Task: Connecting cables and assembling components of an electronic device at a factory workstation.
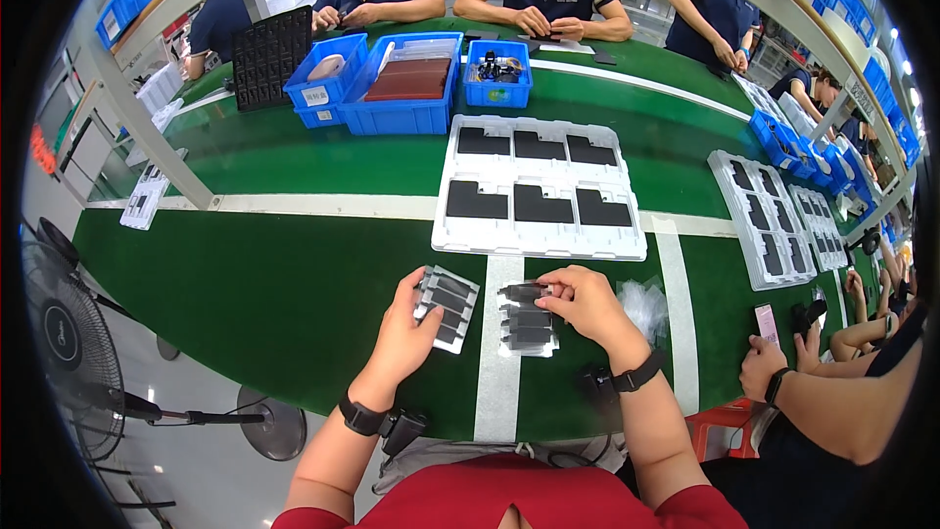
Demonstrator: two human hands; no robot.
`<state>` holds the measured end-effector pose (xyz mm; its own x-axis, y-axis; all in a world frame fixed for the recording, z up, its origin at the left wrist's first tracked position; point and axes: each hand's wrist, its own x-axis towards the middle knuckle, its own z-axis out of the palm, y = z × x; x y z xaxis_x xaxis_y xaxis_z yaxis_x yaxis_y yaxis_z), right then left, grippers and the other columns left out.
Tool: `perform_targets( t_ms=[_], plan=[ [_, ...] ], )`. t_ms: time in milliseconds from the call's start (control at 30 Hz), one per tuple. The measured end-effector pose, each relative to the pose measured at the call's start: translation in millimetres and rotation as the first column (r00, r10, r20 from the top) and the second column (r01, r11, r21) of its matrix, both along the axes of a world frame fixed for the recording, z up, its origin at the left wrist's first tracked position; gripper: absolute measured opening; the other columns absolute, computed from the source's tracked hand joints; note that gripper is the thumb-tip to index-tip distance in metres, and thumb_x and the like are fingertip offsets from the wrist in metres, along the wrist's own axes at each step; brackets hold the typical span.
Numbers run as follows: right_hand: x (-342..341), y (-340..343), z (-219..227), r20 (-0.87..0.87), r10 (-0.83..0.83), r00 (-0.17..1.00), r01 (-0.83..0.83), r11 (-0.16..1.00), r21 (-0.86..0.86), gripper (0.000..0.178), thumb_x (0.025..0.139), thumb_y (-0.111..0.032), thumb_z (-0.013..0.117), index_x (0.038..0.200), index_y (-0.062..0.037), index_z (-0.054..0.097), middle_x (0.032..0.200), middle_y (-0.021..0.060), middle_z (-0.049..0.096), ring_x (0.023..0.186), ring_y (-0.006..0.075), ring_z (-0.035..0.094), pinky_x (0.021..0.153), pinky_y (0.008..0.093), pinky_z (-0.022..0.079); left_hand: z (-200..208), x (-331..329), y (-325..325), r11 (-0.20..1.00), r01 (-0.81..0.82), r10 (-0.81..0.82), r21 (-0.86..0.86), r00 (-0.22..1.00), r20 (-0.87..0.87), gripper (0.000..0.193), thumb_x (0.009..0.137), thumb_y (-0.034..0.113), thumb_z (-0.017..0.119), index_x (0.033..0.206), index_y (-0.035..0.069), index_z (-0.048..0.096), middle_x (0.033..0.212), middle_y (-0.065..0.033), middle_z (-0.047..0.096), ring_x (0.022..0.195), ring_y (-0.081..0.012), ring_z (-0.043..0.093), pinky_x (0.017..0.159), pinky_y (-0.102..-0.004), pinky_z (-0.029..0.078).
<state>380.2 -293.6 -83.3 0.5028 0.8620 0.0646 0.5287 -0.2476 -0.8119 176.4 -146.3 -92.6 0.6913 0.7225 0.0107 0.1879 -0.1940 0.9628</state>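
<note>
My left hand [401, 323] is closed around the edge of a pale sheet with black pieces [452, 296], held just above the green table. To its right, a second small stack of clear-edged sheets with black strips [530, 325] lies over a white tape line. My right hand [586, 302] pinches at the top edge of that stack, thumb and fingertips together on its uppermost strip. Whether that strip is lifted off cannot be made out. Beyond both hands sits a white tray [539, 242] holding several flat black notched parts [543, 204].
Crumpled clear film [643, 310] lies right of my right hand. Blue bins [401, 120] stand behind the tray, near a black tray [269, 59]. Another white tray [767, 269] is at the right, by a co-worker's hands holding a pink-faced object [767, 324]. A fan [73, 353] stands left.
</note>
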Motion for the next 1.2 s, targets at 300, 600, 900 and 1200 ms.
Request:
perform_targets(
  t_ms=[300, 600, 900, 1200],
  plan=[
    [5.9, -6.5, 3.8, -0.135, -0.002, 0.991, -0.005, 0.998, -0.056, 0.035, 0.067, 0.001, 0.068, 0.099, 0.0034, 0.053, 0.065, 0.0077, 0.058, 0.058, 0.0118, 0.055, 0.054, 0.0247, 0.044, 5.1, -15.5, 0.4, 0.782, 0.006, 0.243, 0.623, 0.918, -0.314, 0.045, 0.072, 0.015, 0.064, 0.110, -0.001, 0.048, 0.097, -0.0143, 0.047, 0.095, -0.0291, 0.044, 0.080, -0.0397, 0.034],
    [9.6, -8.3, 7.5, -0.177, -0.104, 0.979, 0.088, 0.991, -0.097, 0.016, 0.067, 0.000, 0.069, 0.079, 0.0036, 0.058, 0.064, 0.0051, 0.059, 0.057, 0.0079, 0.053, 0.053, 0.0207, 0.045, 9.0, -21.9, -10.6, 0.734, 0.068, 0.269, 0.675, 0.884, -0.382, 0.047, 0.065, 0.037, 0.072, 0.085, 0.003, 0.048, 0.089, -0.0124, 0.044, 0.086, -0.0287, 0.043, 0.074, -0.0360, 0.033],
    [-4.3, -4.7, 2.3, 0.095, -0.043, 0.995, 0.045, 0.999, -0.012, 0.016, 0.066, -0.004, 0.067, 0.075, -0.0001, 0.054, 0.066, 0.0103, 0.057, 0.061, 0.0231, 0.056, 0.058, 0.0323, 0.045, 14.3, -17.1, -12.9, 0.566, 0.202, 0.235, 0.799, 0.890, -0.391, 0.065, 0.073, 0.039, 0.065, 0.125, 0.008, 0.042, 0.125, -0.0235, 0.033, 0.121, -0.0367, 0.028, 0.100, -0.0497, 0.018],
    [-15.9, -1.7, 4.7, 0.170, 0.003, 0.985, -0.007, 1.000, 0.019, 0.011, 0.068, -0.003, 0.061, 0.077, -0.0006, 0.055, 0.074, 0.0106, 0.056, 0.069, 0.0251, 0.058, 0.063, 0.0330, 0.046, 4.5, -15.5, -8.6, 0.708, 0.323, 0.112, 0.628, 0.826, -0.552, 0.061, 0.082, 0.041, 0.051, 0.132, 0.009, 0.035, 0.142, -0.0141, 0.019, 0.132, -0.0315, 0.012, 0.104, -0.0513, 0.005]
  ],
)
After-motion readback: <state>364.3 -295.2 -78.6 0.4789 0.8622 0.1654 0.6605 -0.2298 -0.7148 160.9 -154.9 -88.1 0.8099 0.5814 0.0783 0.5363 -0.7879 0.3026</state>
